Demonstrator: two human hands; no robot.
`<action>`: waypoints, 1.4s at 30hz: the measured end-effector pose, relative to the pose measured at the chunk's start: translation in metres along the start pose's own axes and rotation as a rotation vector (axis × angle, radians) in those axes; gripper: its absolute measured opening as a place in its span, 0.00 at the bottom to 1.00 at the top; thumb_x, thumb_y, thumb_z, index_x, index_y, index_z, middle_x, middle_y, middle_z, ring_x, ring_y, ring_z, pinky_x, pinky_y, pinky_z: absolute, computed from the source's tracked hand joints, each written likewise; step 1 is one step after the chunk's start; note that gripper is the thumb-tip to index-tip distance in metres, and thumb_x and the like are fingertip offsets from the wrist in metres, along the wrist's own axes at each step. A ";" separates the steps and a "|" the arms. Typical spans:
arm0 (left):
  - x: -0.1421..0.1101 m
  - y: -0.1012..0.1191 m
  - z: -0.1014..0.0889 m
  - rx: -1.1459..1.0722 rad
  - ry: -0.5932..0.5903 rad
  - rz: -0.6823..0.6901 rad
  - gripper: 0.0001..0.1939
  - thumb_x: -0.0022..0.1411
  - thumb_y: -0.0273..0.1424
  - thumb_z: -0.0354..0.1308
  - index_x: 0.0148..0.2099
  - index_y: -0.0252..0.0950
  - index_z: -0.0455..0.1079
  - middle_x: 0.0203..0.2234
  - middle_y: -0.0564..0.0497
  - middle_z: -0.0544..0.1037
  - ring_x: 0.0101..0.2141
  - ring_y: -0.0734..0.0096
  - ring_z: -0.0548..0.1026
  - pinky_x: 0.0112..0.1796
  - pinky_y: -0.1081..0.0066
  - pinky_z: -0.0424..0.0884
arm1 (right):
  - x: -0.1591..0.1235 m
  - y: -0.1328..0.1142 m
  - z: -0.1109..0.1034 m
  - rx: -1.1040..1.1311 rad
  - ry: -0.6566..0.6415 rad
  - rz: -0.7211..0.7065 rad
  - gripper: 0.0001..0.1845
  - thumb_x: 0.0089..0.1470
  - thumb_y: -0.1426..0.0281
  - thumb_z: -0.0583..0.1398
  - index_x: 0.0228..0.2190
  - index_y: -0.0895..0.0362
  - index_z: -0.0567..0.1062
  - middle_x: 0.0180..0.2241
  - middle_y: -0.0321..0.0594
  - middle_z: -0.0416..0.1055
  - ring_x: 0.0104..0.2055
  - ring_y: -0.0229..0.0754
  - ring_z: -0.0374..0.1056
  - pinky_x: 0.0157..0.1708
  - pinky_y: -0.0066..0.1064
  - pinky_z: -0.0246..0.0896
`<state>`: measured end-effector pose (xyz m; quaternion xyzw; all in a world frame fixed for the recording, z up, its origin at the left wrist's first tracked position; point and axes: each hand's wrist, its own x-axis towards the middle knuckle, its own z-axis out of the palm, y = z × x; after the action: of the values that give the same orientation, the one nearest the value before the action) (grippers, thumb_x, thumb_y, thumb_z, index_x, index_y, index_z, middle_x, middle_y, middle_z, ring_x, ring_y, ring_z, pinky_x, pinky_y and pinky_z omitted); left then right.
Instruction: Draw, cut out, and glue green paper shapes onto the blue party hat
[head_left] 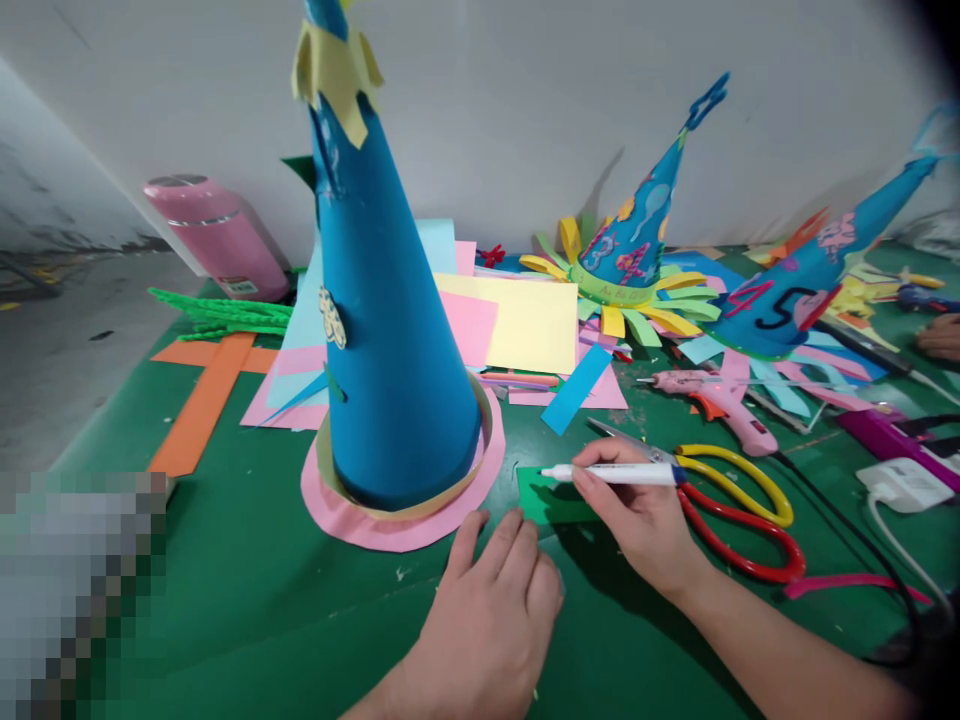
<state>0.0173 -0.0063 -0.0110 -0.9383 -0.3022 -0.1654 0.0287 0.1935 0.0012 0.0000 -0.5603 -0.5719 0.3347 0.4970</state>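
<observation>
My right hand (637,520) grips a white marker pen (622,474), its uncovered tip just over a small green paper strip (540,500). My left hand (499,600) rests palm down on the table at the lower left of that strip, fingers bent slightly and holding nothing I can see. Just beyond the left hand stands a tall blue paper cone hat (397,350) with a pink brim (405,538) and a yellow petal collar near the top. Scissors (739,510) with one yellow and one red handle loop lie beside the right hand, their blades partly hidden by it.
Behind the hat lie coloured paper sheets (536,325) and green pipe cleaners (217,315). A pink bottle (217,235) stands at back left. Two decorated hats (630,235) sit right, near a corded pink glue gun (712,395). Another person's hand (941,337) shows at the right edge.
</observation>
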 end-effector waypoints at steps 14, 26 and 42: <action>0.000 -0.001 0.011 0.054 0.237 0.008 0.10 0.60 0.31 0.46 0.32 0.36 0.68 0.33 0.51 0.78 0.40 0.65 0.72 0.46 0.61 0.54 | 0.000 0.004 0.003 0.140 -0.005 0.050 0.07 0.55 0.64 0.54 0.28 0.55 0.66 0.19 0.28 0.55 0.20 0.32 0.50 0.18 0.23 0.47; 0.000 -0.004 0.019 0.097 0.300 0.015 0.09 0.59 0.31 0.47 0.30 0.37 0.67 0.32 0.52 0.77 0.38 0.66 0.71 0.44 0.63 0.53 | 0.006 0.002 0.003 0.145 -0.170 0.118 0.11 0.57 0.63 0.52 0.27 0.57 0.64 0.19 0.29 0.52 0.21 0.33 0.47 0.19 0.26 0.43; -0.005 0.003 -0.003 -0.005 -0.128 -0.002 0.10 0.60 0.31 0.47 0.42 0.35 0.64 0.44 0.44 0.71 0.50 0.56 0.64 0.49 0.54 0.46 | 0.005 0.006 0.000 -0.022 -0.133 0.061 0.10 0.54 0.64 0.54 0.26 0.55 0.63 0.18 0.29 0.55 0.19 0.34 0.51 0.18 0.26 0.47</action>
<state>0.0141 -0.0122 -0.0101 -0.9468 -0.3038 -0.1060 0.0070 0.1954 0.0072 -0.0043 -0.5593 -0.5903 0.3797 0.4411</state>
